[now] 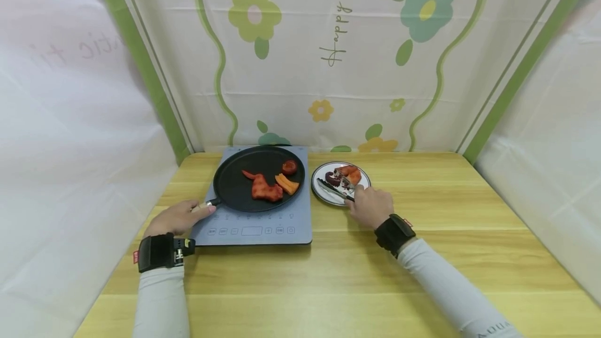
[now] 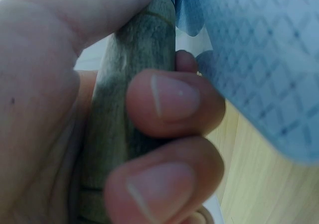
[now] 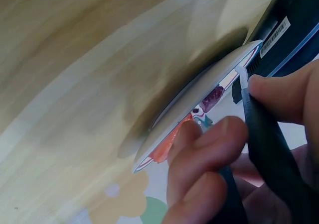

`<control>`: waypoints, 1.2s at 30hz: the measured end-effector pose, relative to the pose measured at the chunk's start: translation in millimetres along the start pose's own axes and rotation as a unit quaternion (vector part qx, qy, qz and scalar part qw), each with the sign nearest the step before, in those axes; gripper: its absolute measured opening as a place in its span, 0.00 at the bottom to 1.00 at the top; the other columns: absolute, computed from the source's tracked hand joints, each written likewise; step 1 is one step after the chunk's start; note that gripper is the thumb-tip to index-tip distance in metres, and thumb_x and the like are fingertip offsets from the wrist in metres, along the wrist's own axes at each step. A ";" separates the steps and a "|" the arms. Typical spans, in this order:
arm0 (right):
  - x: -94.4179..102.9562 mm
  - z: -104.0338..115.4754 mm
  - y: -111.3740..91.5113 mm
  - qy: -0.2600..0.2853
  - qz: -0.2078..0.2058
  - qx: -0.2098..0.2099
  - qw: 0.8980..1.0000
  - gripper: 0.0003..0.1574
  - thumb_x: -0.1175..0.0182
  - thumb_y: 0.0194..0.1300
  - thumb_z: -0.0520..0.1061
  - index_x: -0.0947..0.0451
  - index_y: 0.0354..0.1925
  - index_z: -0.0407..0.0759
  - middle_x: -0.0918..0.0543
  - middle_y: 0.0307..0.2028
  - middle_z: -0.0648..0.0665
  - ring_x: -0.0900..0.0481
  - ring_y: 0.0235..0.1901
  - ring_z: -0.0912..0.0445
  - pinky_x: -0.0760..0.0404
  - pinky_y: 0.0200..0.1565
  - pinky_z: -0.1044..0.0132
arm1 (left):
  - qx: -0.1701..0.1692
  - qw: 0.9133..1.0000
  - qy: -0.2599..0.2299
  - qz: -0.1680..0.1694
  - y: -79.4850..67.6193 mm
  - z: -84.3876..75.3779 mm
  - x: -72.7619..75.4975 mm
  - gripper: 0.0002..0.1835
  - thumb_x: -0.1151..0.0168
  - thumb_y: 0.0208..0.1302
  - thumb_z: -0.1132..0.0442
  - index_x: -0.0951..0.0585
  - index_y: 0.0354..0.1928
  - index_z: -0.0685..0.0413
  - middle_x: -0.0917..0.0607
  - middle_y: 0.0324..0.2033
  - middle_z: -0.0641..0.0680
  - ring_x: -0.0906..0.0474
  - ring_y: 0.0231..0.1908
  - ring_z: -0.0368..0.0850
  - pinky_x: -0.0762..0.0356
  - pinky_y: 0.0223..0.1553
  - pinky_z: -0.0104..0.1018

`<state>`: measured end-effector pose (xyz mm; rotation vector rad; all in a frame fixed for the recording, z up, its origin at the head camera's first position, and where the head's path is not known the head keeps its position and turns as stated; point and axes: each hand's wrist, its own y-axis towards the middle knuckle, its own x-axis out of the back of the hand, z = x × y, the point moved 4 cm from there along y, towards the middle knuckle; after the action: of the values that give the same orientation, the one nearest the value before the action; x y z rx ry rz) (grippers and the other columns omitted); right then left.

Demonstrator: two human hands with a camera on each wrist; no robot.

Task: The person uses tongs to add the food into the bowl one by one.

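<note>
My left hand (image 1: 172,218) holds the frying pan's handle; the left wrist view shows its fingers curled round the wooden handle (image 2: 137,55). The black pan (image 1: 235,181) rests on the induction cooktop (image 1: 300,218). In it lie a red-brown meat piece (image 1: 266,191), orange strips (image 1: 287,184) and a round red piece (image 1: 289,167). Over the plate (image 1: 319,200), my right hand (image 1: 372,206) grips black-handled tongs (image 1: 332,189). Around the tongs' tips on the plate are an orange-red piece (image 1: 352,174) and a dark purple curled piece (image 1: 332,178). The right wrist view shows the tong handles (image 3: 271,144) between thumb and fingers.
The wooden table (image 1: 422,275) runs up to a white flowered curtain (image 1: 291,77) behind the pan and plate. White fabric walls (image 1: 70,145) stand on both sides. The cooktop's left front corner lies beside my left wrist.
</note>
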<state>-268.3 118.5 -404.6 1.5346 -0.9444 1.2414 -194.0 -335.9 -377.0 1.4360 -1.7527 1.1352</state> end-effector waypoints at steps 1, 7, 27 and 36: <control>0.4 0.7 0.8 0.001 0.000 -0.003 1.000 0.34 0.47 0.64 0.67 0.26 0.42 0.35 0.31 0.19 0.44 0.30 0.17 0.50 0.37 0.14 0.56 | 0.000 1.000 0.000 0.000 -0.2 -0.4 0.3 0.32 0.55 0.65 0.30 0.28 0.40 0.55 0.28 0.33 0.53 0.31 0.33 0.49 0.36 0.31 0.42; 0.5 3.1 8.3 -0.010 0.020 -0.010 1.000 0.28 0.47 0.66 0.64 0.29 0.35 0.40 0.31 0.19 0.45 0.30 0.18 0.51 0.36 0.15 0.56 | 0.000 1.000 -0.009 0.003 -1.5 -1.9 0.5 0.32 0.54 0.65 0.31 0.28 0.40 0.56 0.28 0.33 0.54 0.31 0.32 0.49 0.36 0.30 0.41; -2.2 -11.6 9.1 0.028 0.006 0.003 1.000 0.15 0.44 0.66 0.57 0.26 0.36 0.47 0.29 0.21 0.46 0.28 0.21 0.51 0.35 0.17 0.57 | 0.000 1.000 -0.005 0.003 -1.7 -2.6 0.7 0.32 0.54 0.65 0.31 0.28 0.41 0.56 0.28 0.34 0.54 0.31 0.33 0.50 0.36 0.31 0.42; -4.7 -14.1 6.5 0.023 -0.026 0.017 0.999 0.16 0.43 0.65 0.56 0.26 0.33 0.45 0.28 0.21 0.45 0.26 0.22 0.50 0.33 0.17 0.55 | 0.000 1.000 -0.002 0.005 -0.2 -1.5 1.1 0.33 0.55 0.65 0.31 0.27 0.44 0.56 0.26 0.35 0.54 0.30 0.34 0.50 0.35 0.31 0.42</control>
<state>-279.3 130.3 -406.9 1.5411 -0.8526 1.2561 -194.1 -335.0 -375.3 1.4326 -1.7651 1.1389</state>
